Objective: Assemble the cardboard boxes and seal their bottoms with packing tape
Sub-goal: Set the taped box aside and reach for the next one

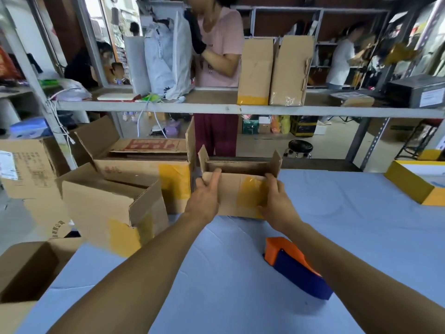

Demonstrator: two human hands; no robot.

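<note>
A small cardboard box (234, 189) stands open-topped at the far middle of the blue-grey table (337, 225), its near wall carrying a patch of yellowish tape. My left hand (204, 198) grips the box's left end, fingers over the top edge of the near wall. My right hand (277, 201) holds the right end, fingers wrapped on the taped corner. Two side flaps stick up at the box's ends. An orange and blue tape dispenser (296, 266) lies on the table under my right forearm.
Open cardboard boxes crowd the left: one tilted (113, 206), a larger one behind (144, 162), another at the lower left (24, 273). A yellow box (414, 184) sits at the right edge. Two taped boxes (272, 71) stand on the metal shelf (216, 108). A person (219, 56) stands behind the shelf.
</note>
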